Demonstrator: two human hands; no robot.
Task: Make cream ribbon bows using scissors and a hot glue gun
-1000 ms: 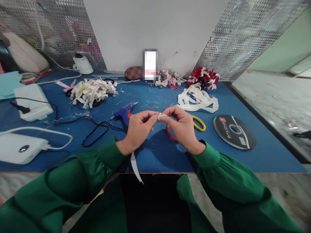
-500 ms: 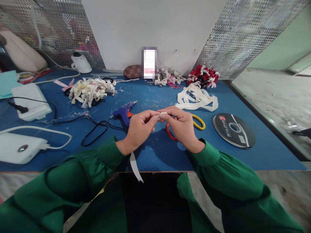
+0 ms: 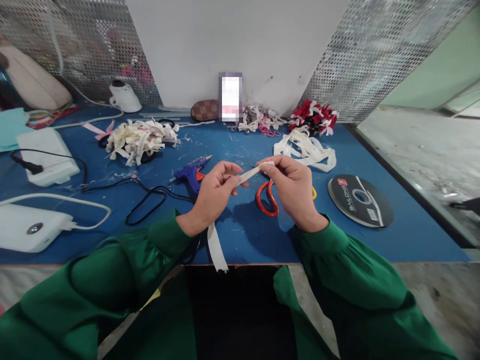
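A narrow white ribbon [image 3: 249, 174] stretches between my two hands above the blue table. My left hand [image 3: 214, 194] pinches it between thumb and fingers, and a loose white tail hangs below that wrist past the table's front edge. At the other end, my right hand [image 3: 291, 186] grips a small folded part of the ribbon with thumb and forefinger. Under and beside the right hand lie scissors [image 3: 267, 199] with a red and a yellow handle loop, partly covered by it. Left of my left hand rests a blue hot glue gun [image 3: 192, 172] with an orange trigger.
A black ribbon spool [image 3: 360, 201] lies at the right, with loose white ribbon [image 3: 305, 150] behind it. Piled bows [image 3: 138, 141] sit at left; red and white bows [image 3: 314, 118] lie at the back. A phone [image 3: 231, 97], power bank [image 3: 35, 229] and cables surround the work area.
My hands have moved apart, the right one shifting right. A length of white ribbon now shows between them, and more of the red scissor handle is uncovered.
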